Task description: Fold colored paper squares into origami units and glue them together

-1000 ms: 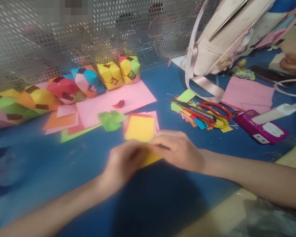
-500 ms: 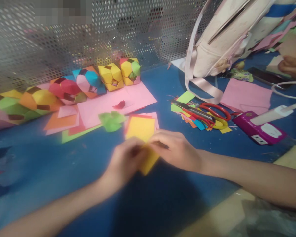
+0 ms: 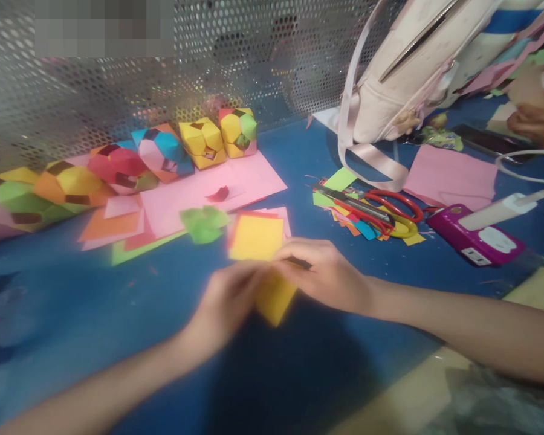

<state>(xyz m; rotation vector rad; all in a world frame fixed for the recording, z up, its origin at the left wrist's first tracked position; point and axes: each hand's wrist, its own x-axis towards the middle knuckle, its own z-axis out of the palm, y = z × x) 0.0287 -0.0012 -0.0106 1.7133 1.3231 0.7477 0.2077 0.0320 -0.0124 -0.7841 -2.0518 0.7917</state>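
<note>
Between my two hands hangs a yellow paper piece (image 3: 276, 297), a little blurred. My left hand (image 3: 236, 290) pinches its upper left edge, and my right hand (image 3: 320, 272) pinches its upper right edge, the fingertips of both nearly touching. Just beyond them a yellow square sheet (image 3: 257, 237) lies on top of pink and red sheets. A green folded paper shape (image 3: 204, 223) sits to the left of that stack. How the held piece is folded is hidden by my fingers.
Several folded paper boxes (image 3: 202, 142) line the metal mesh (image 3: 263, 66). Pink sheets (image 3: 185, 202) lie before them. To the right are red-handled scissors (image 3: 394, 202) on paper scraps, a purple device (image 3: 476, 235), a pink sheet (image 3: 453, 175), a white bag (image 3: 403, 78) and another person's hand (image 3: 537, 122).
The held yellow piece has turned slightly, and its lower corner has shifted a little right and down. My left fingers have straightened somewhat, while my right hand has barely moved.
</note>
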